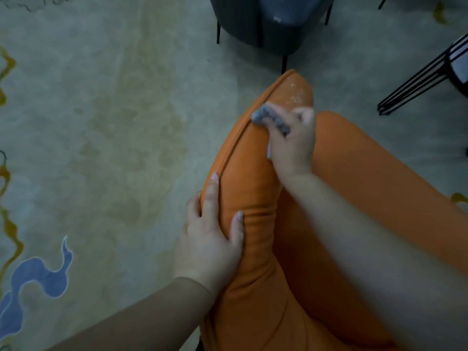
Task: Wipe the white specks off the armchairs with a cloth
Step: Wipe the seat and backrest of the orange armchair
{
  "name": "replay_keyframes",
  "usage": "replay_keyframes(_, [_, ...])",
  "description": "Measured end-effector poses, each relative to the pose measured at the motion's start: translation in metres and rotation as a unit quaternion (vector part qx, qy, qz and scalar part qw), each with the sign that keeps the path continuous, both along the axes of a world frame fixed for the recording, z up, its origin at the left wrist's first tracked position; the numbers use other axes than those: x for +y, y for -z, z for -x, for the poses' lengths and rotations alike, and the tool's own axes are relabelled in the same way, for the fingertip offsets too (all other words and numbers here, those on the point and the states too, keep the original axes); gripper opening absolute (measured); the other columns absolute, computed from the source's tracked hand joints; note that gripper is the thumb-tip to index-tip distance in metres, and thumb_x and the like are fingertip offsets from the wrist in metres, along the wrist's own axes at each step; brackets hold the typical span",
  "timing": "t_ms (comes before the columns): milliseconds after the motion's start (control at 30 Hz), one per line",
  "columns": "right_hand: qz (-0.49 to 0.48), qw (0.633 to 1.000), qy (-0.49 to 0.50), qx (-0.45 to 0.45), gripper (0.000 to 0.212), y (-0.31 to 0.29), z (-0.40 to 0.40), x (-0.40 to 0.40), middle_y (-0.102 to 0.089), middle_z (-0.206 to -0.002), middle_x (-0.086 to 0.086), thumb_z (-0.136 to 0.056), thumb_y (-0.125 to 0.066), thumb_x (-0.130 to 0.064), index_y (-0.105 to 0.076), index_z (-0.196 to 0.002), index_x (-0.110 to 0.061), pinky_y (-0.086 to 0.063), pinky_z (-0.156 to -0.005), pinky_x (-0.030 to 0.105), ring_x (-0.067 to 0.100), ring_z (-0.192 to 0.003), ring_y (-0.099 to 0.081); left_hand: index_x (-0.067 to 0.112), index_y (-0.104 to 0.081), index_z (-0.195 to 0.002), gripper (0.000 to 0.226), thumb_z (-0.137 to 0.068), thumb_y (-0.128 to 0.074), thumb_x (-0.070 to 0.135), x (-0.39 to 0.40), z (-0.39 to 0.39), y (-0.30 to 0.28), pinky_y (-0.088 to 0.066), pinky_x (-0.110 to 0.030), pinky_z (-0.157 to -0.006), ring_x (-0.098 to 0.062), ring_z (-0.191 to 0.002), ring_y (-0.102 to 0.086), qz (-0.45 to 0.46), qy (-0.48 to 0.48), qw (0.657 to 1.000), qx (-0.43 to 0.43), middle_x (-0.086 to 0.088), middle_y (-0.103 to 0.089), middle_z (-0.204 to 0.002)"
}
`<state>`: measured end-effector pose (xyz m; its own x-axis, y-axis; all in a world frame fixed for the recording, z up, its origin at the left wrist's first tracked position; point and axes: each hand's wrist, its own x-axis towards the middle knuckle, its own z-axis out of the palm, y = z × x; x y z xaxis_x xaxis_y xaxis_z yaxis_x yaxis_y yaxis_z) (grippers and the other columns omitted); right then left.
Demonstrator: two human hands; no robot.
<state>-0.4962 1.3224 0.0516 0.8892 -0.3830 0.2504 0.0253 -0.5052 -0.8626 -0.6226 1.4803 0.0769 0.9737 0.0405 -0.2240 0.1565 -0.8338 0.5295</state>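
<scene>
An orange leather armchair (253, 188) fills the lower right; I look down on its padded arm. White specks (297, 93) dot the far tip of that arm. My right hand (293, 145) grips a crumpled grey cloth (272, 117) and presses it on the arm just short of the specks. My left hand (215, 231) holds the near part of the arm, its thumb on top and its fingers wrapped over the outer seam.
A dark grey armchair (266, 24) on thin black legs stands at the top centre. A black wire-legged piece of furniture (417, 79) is at the upper right. A pale rug (101, 122) with yellow and blue swirls covers the floor to the left.
</scene>
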Motion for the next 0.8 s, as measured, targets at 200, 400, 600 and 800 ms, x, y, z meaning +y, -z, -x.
replay_keyframes(200, [-0.067, 0.993, 0.098, 0.005, 0.032, 0.003, -0.022, 0.0, -0.037, -0.086, -0.003, -0.091, -0.06, -0.005, -0.057, -0.119, 0.01, -0.042, -0.06, 0.007, -0.002, -0.058, -0.054, 0.049, -0.006, -0.148, 0.069, -0.087, -0.036, 0.061, 0.0, 0.001, 0.002, -0.045, -0.039, -0.094, -0.033, -0.12, -0.049, -0.002, -0.005, 1.0, -0.009, -0.007, -0.034, -0.146])
replay_keyframes(400, [-0.006, 0.999, 0.039, -0.015, 0.031, 0.004, -0.024, -0.002, -0.037, -0.099, 0.005, -0.088, -0.067, -0.017, -0.067, -0.119, -0.014, -0.049, -0.081, 0.018, 0.02, -0.084, -0.059, 0.047, -0.009, -0.149, 0.074, -0.081, -0.032, 0.065, -0.002, -0.001, 0.0, -0.047, -0.041, -0.093, -0.035, -0.117, -0.052, -0.019, -0.004, 1.0, -0.009, -0.008, -0.036, -0.145])
replay_keyframes(600, [-0.071, 0.987, 0.137, 0.034, 0.031, 0.007, -0.082, -0.025, -0.04, -0.103, 0.004, -0.09, -0.064, -0.02, -0.066, -0.121, -0.015, -0.053, -0.082, 0.026, 0.029, -0.085, -0.064, 0.048, -0.005, -0.148, 0.07, -0.087, -0.037, 0.06, -0.001, 0.0, 0.0, -0.049, -0.042, -0.09, -0.035, -0.113, -0.054, -0.008, -0.004, 1.0, -0.014, -0.006, -0.035, -0.145])
replay_keyframes(800, [-0.007, 0.999, 0.035, -0.011, 0.029, 0.014, -0.037, -0.004, -0.037, -0.097, 0.002, -0.086, -0.069, -0.019, -0.068, -0.115, -0.023, -0.049, -0.082, 0.015, 0.022, -0.077, -0.057, 0.046, -0.006, -0.149, 0.07, -0.088, -0.036, 0.059, -0.003, -0.003, -0.007, -0.05, -0.041, -0.085, -0.035, -0.11, -0.056, -0.018, 0.004, 1.0, -0.005, -0.007, -0.037, -0.142])
